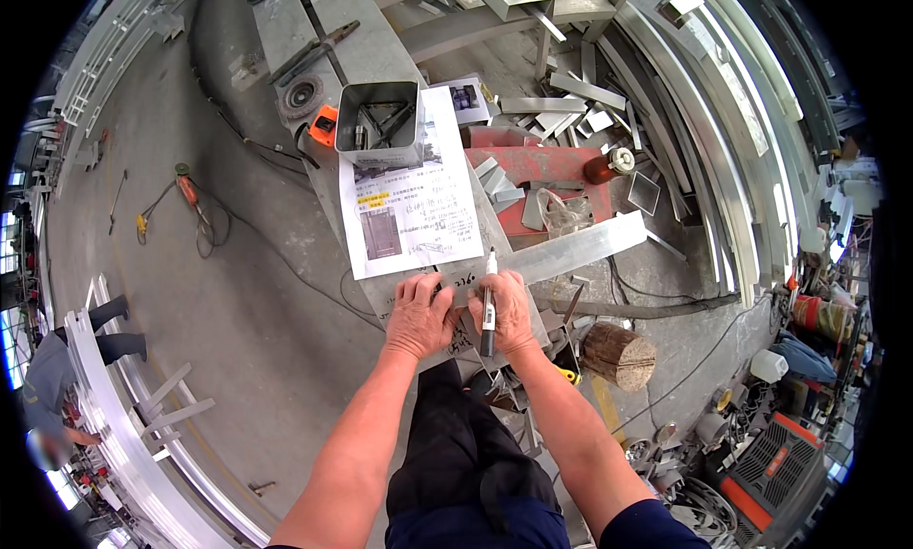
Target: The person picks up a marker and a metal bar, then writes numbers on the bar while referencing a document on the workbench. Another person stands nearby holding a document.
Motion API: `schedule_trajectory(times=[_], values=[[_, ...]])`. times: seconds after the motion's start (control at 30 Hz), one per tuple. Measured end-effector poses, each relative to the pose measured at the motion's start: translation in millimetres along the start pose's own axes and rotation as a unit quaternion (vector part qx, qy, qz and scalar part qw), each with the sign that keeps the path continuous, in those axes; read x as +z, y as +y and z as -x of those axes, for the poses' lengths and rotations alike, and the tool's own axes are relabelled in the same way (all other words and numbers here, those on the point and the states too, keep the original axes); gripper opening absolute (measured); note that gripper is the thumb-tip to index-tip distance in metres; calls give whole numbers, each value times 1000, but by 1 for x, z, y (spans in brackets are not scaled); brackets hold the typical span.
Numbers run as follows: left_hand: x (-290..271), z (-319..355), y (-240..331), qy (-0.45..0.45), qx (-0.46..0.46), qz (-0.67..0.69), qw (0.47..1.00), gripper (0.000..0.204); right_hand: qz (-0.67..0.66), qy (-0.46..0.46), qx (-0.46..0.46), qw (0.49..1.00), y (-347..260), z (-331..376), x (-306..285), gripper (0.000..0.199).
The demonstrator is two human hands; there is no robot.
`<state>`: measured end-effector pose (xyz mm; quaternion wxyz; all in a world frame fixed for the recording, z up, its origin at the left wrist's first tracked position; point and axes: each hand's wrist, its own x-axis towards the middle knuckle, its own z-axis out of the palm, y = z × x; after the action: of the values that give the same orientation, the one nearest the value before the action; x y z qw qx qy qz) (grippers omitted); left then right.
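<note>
**Marker in the right hand, strip under both hands**

The strip (585, 248) lies across the near end of the table (354, 5), and its long pale part goes out past the right edge. The right hand (510, 311) has its grip closed around the marker (489, 313), with the pale tip pointing away from the body. Whether the tip touches metal, I cannot tell. The left hand (418, 313) rests at the near end too, with bent fingers; if its grip is clamped on the strip or only pressing, I cannot tell. Dark handwriting (464, 281) shows between the hands.

In my judgement, the left hand should press the strip flat, because the free part may tip it. The marker is best held a little upright, with light pressure, so that a line comes thin and clear. The wrist should not rub over fresh ink.

Just beyond the hands lies the paper (428, 189), and on its far part stands the box (385, 155), with the tape measure (323, 127) beside it. To the right, near the table, is the log (618, 356).
</note>
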<state>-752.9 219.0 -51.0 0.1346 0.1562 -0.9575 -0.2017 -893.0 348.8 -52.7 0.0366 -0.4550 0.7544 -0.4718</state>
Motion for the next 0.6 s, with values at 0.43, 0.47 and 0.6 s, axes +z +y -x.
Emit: schedule_trajectory(times=[0.43,0.47,0.6], values=[[-4,0,0,-22,-7,-4,1000,46,7,1,2,1000,-3,-2,0,28],[-4,0,1,-26,-10,-1,1000,47,8,1,4,1000,-3,-2,-1,28],[-3,1,0,-23,-8,-11,1000,48,4,1,8,1000,-4,-2,1,27]])
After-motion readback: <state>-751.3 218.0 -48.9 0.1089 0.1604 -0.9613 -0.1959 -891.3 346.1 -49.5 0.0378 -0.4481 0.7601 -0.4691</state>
